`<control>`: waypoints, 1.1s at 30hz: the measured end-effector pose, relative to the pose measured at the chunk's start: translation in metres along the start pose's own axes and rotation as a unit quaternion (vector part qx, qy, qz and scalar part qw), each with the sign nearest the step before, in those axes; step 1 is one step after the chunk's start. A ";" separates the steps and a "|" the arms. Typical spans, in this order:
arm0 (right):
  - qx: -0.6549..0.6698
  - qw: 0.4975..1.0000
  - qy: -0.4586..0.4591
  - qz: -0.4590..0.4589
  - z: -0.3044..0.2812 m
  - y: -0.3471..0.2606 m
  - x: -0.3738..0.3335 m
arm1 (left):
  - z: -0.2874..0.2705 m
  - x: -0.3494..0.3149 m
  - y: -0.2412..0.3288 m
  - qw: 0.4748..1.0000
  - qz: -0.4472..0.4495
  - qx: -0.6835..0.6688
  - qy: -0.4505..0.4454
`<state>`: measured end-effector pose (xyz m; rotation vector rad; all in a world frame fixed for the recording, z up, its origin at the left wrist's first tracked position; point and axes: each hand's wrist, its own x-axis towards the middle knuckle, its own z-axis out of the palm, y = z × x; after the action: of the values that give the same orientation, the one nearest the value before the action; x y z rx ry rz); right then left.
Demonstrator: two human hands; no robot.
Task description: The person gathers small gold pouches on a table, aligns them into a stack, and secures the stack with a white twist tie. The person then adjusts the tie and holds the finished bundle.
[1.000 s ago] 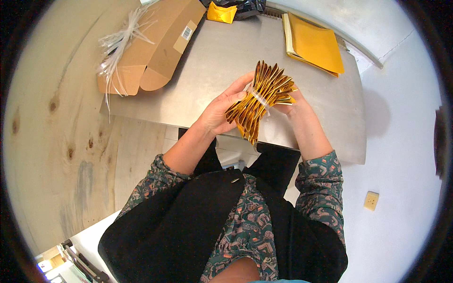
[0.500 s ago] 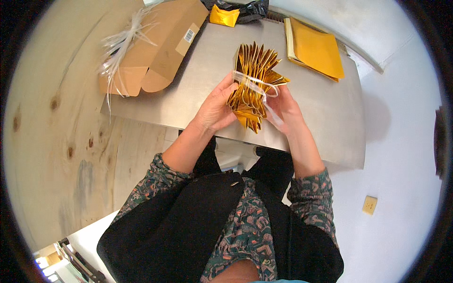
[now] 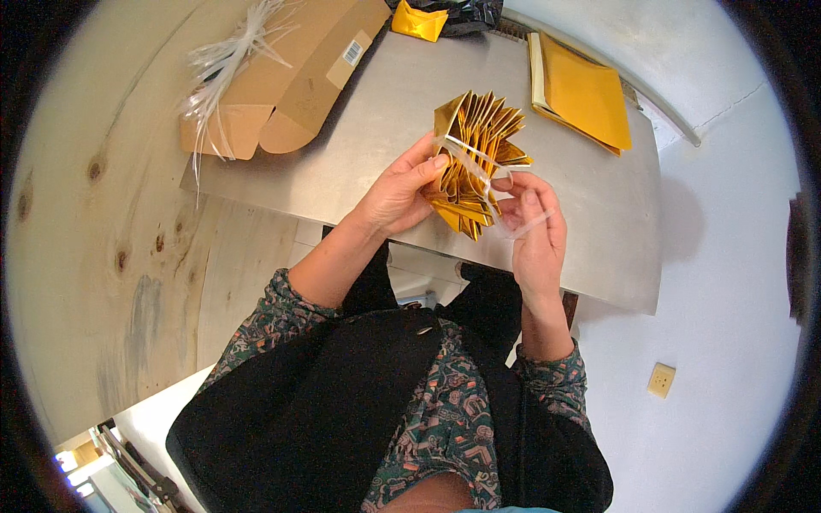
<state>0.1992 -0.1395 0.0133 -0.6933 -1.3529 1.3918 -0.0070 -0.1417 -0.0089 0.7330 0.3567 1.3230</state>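
Note:
A bundle of folded gold foil papers (image 3: 481,128) is held above the near side of the metal table, its pleated edges fanned out at the top. Around its middle runs a translucent white plastic strip (image 3: 466,154), with a loose tail at the right. My left hand (image 3: 395,195) grips the bundle from the left, thumb on the front folds. At the bundle's right side, my right hand (image 3: 542,244) has its fingers bent and closed on the strip, whose tail crosses the palm. The fingers of my left hand behind the bundle are hidden.
On the metal table (image 3: 359,145), an open cardboard box (image 3: 321,81) at the left has a bunch of white plastic strips (image 3: 227,64) over it. A stack of yellow-gold sheets (image 3: 583,94) lies far right. A folded gold piece (image 3: 419,21) sits by black plastic (image 3: 469,15) at the back.
My right hand has drawn away from the bundle's side, its fingers now curled at the strip. The loop that stood out at the right no longer shows. My left hand keeps its hold.

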 end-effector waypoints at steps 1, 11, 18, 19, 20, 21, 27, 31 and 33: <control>0.026 1.000 0.011 -0.001 0.000 -0.001 -0.002 | 0.001 -0.001 0.001 1.000 0.002 -0.008 -0.001; 0.059 0.991 -0.099 0.061 -0.012 -0.025 -0.034 | -0.002 -0.002 0.008 1.000 0.009 0.017 -0.005; 0.031 0.999 0.015 -0.021 -0.012 -0.025 -0.029 | 0.002 -0.004 0.005 0.999 0.000 0.041 -0.008; 0.031 0.999 0.019 -0.035 -0.014 -0.025 -0.028 | 0.003 -0.005 0.005 0.999 -0.001 0.046 -0.011; 0.076 0.996 0.036 -0.038 -0.018 -0.026 -0.028 | 0.004 -0.006 0.006 0.998 -0.004 0.053 -0.013; 0.121 0.990 0.055 -0.037 -0.021 -0.028 -0.029 | 0.003 -0.006 0.008 0.999 0.000 0.042 -0.024; 0.133 0.979 0.063 -0.138 -0.038 -0.031 -0.030 | 0.001 -0.005 0.010 0.998 0.000 0.053 -0.027; 0.132 0.973 -0.120 -0.150 -0.048 -0.037 -0.033 | -0.002 -0.007 0.007 0.990 -0.021 -0.103 -0.090; 0.151 0.983 -0.025 -0.105 -0.050 -0.032 -0.021 | -0.003 -0.012 0.004 0.972 -0.050 -0.201 -0.109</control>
<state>0.2600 -0.1458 0.0283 -0.3065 -1.1823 1.4101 -0.0148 -0.1517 -0.0102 0.5046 -0.0529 1.1574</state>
